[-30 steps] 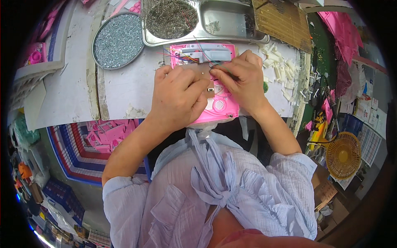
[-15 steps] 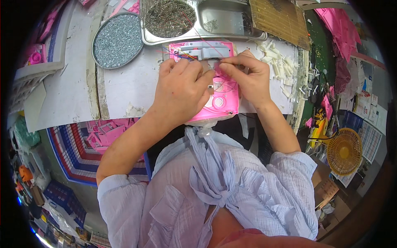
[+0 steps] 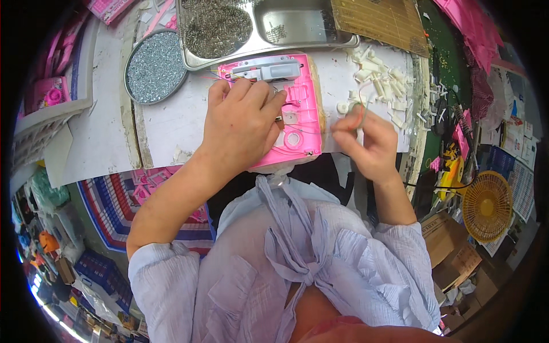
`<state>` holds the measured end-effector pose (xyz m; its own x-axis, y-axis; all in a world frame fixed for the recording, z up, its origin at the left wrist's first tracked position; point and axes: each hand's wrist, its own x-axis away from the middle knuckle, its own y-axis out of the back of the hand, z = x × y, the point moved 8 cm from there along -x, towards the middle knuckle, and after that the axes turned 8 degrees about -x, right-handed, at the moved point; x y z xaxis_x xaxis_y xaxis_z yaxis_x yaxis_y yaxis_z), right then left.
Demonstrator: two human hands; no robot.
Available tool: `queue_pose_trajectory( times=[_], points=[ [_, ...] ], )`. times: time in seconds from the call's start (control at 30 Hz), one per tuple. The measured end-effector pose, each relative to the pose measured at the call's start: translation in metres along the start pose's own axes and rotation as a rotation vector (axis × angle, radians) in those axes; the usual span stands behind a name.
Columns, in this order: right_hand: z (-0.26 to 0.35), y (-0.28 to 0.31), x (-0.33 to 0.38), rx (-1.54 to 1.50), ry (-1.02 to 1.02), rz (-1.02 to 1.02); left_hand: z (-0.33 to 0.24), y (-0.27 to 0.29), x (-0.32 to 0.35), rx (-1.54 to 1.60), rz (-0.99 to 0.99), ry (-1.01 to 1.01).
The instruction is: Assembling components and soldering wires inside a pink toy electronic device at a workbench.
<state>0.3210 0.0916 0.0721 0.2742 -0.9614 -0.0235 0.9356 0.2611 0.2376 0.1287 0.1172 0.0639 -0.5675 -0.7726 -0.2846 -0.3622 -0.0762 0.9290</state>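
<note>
Head view, and I can see a clear change from half a second ago: my right hand (image 3: 366,140) has come off the pink plastic housing (image 3: 289,106) and now hangs to its right, beside the edge of the white tabletop (image 3: 171,123), with thumb and forefinger pinched narrowly around something thin, maybe a wire or spring, too small for me to name. Before, both hands were pressed together over the middle of the housing; now only my left hand (image 3: 240,123) rests on it, fingers curled down onto the upper left part, just below the grey bar-shaped part (image 3: 269,71) fixed along its top edge. The housing itself has not shifted: it lies flat at the near edge of the tabletop, right in front of me. My read is that one small fitting step is over and the right hand is bringing or readying another piece. Loose white plastic bits (image 3: 380,80) lie just beyond that hand; the round tin of screws (image 3: 154,66) and metal tray (image 3: 309,23) sit behind.
</note>
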Motion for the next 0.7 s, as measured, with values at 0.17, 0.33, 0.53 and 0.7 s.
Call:
queue_pose_trajectory(
  times=[0.17,0.33,0.53,0.7],
  points=[
    [0.019,-0.026,0.035,0.194,0.341,0.112,-0.006,0.016,0.007,0.206,-0.057,-0.02],
    [0.041,-0.056,0.034,0.094,0.557,0.316,-0.064,0.002,0.052,0.18,0.056,-0.259],
    [0.008,-0.07,0.012,0.638,0.47,0.311,-0.032,0.011,0.089,0.214,-0.08,-0.181],
    [0.024,-0.109,0.006,0.687,0.551,0.156,0.013,0.014,0.109,0.152,-0.112,0.184]
  ],
)
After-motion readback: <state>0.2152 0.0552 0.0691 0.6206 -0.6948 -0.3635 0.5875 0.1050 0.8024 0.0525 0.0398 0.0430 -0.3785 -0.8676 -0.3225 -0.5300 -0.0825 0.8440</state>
